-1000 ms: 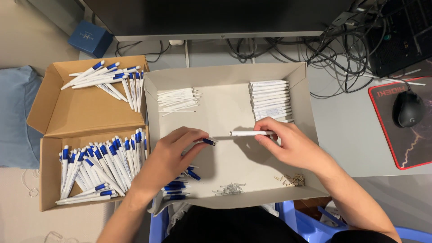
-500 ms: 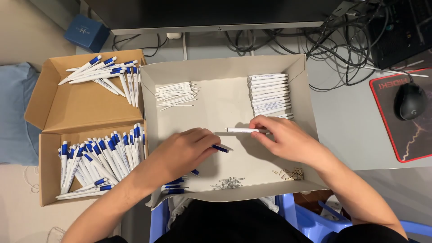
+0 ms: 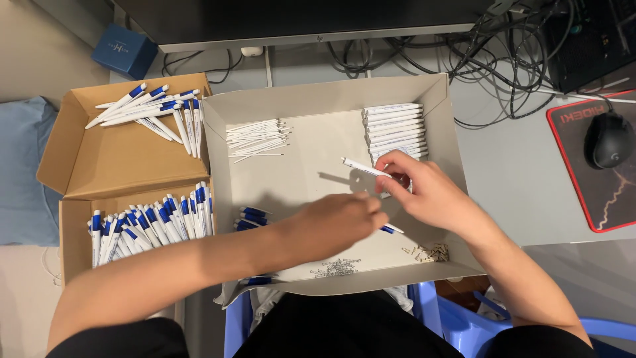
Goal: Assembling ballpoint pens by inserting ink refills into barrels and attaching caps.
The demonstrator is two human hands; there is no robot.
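My right hand (image 3: 424, 189) pinches a white pen barrel (image 3: 363, 167) that points up and left over the grey cardboard tray (image 3: 318, 99). My left hand (image 3: 341, 222) reaches across the tray floor just left of it, fingers closed on a blue-and-white pen piece (image 3: 391, 229) that sticks out at its right. In the tray lie a stack of white barrels (image 3: 394, 129), a heap of thin white refills (image 3: 257, 139), blue pen parts (image 3: 250, 219), small springs (image 3: 334, 267) and a little pile of tips (image 3: 430, 252).
A brown box at the left holds finished blue-and-white pens in its upper flap (image 3: 152, 113) and lower compartment (image 3: 149, 222). A monitor base, tangled cables (image 3: 503, 59), a black mouse (image 3: 608, 139) on a red-edged pad and a blue box (image 3: 124, 50) lie around.
My left hand has slid right across the tray toward my right hand. My right hand tilted the white barrel so its tip points up and left.
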